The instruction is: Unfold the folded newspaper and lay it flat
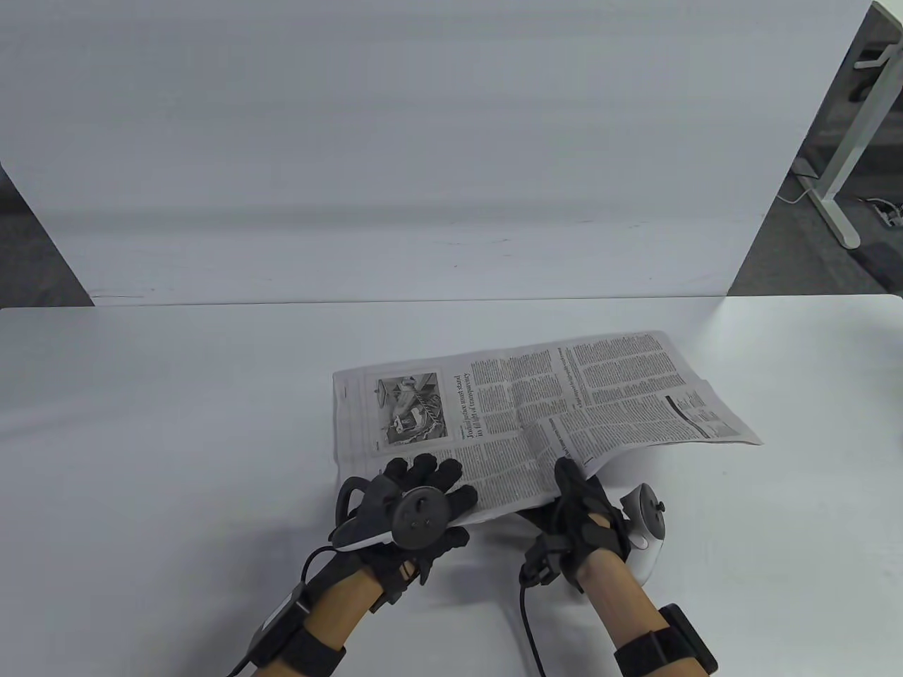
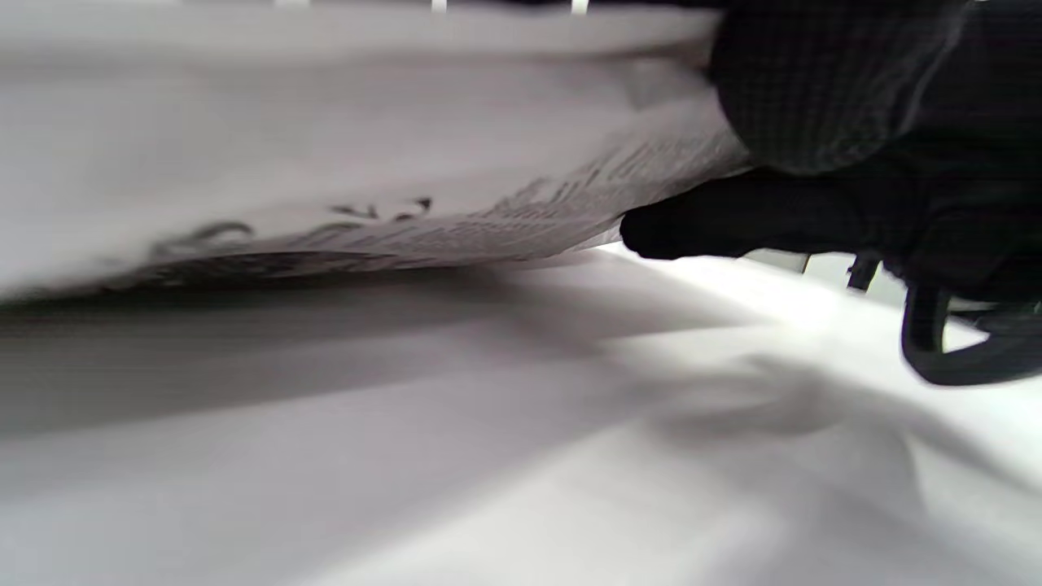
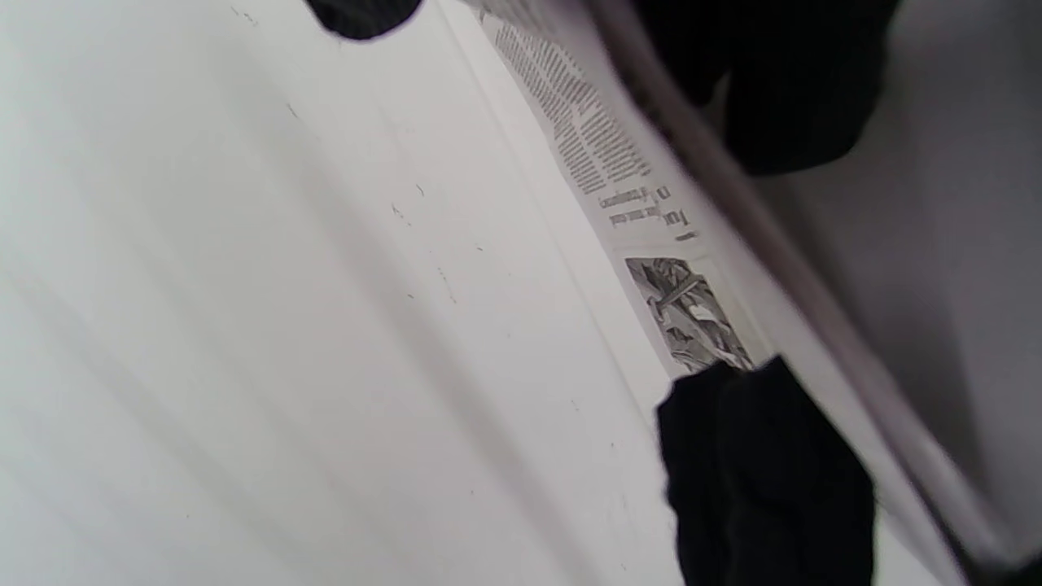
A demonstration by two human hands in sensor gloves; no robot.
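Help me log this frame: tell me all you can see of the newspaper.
The newspaper is thin newsprint with black text columns, a headline and a picture near its left end. It lies across the white table, partly opened, with creases, and its near edge is raised off the surface. The left hand rests on its near left part; the right hand grips the near edge.

The newspaper [image 1: 536,409] lies on the table [image 1: 176,423] before me. My left hand [image 1: 409,508] rests on its near left corner; my right hand [image 1: 585,508] grips its near edge, further right.
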